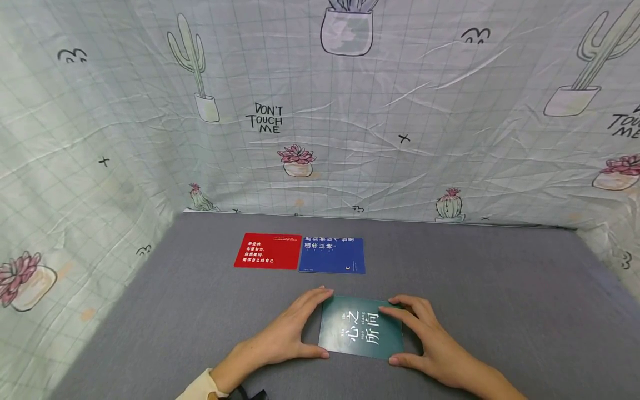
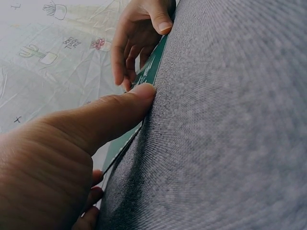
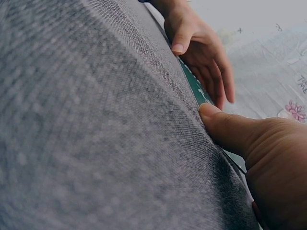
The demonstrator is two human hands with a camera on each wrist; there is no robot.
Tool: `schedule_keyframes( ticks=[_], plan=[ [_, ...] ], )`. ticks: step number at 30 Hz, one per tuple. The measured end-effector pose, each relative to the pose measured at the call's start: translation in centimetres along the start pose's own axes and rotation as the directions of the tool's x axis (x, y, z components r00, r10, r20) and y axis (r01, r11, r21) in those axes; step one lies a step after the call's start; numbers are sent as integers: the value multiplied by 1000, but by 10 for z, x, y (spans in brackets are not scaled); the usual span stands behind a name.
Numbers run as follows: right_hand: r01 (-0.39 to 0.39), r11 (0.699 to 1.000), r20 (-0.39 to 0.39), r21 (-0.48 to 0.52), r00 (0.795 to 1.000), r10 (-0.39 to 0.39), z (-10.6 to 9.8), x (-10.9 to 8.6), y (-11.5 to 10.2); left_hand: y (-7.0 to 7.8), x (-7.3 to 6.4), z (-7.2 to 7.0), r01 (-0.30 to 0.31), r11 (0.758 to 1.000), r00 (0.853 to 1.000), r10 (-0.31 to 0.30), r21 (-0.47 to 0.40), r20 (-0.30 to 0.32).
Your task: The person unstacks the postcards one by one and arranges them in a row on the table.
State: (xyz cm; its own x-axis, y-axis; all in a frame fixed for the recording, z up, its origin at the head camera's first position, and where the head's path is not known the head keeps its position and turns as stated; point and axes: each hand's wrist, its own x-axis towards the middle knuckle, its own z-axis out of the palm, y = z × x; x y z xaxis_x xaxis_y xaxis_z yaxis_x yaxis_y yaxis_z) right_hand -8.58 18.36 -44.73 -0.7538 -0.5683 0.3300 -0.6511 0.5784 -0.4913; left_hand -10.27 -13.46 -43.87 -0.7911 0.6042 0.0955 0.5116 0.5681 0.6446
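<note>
A dark green card (image 1: 361,326) with white Chinese characters lies flat, close over the grey cloth, in the head view. At its left end my left hand (image 1: 287,328) holds it, the thumb at the near corner and the fingertips at the far one. My right hand (image 1: 435,339) grips the opposite end, thumb by the near right corner, fingers along the far right edge. From the left wrist, the thumb (image 2: 120,110) shows against the card's near edge (image 2: 154,64). The right wrist view has the right thumb (image 3: 230,127) at that same edge.
Beyond the green card, a red card (image 1: 269,251) and a blue card (image 1: 332,255) with white writing lie side by side, edges meeting. A grey cloth (image 1: 475,278) covers the table. Behind it hangs a pale curtain (image 1: 350,111) printed with cacti.
</note>
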Motion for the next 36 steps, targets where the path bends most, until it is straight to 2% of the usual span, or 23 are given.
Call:
schedule_keyframes(
  ticks=[6,11,16,26,36],
  plan=[
    [12,1000,33,-14,999,-11,-1,0,2,1,0,-1,-19,1000,1000,19,-16,-17],
    [39,999,65,-23,997,-38,-1,0,4,0,1,-1,-79,996,996,78,-33,-36],
    [47,998,54,-29,997,-46,-1,0,4,-1,2,-1,-122,992,991,122,-7,-56],
    [34,999,40,-21,999,-33,-1,1,1,-1,1,-1,-111,994,992,110,-20,-66],
    [48,998,29,-30,998,-48,0,1,0,-2,0,-1,-124,992,989,123,-6,-80]
  ],
)
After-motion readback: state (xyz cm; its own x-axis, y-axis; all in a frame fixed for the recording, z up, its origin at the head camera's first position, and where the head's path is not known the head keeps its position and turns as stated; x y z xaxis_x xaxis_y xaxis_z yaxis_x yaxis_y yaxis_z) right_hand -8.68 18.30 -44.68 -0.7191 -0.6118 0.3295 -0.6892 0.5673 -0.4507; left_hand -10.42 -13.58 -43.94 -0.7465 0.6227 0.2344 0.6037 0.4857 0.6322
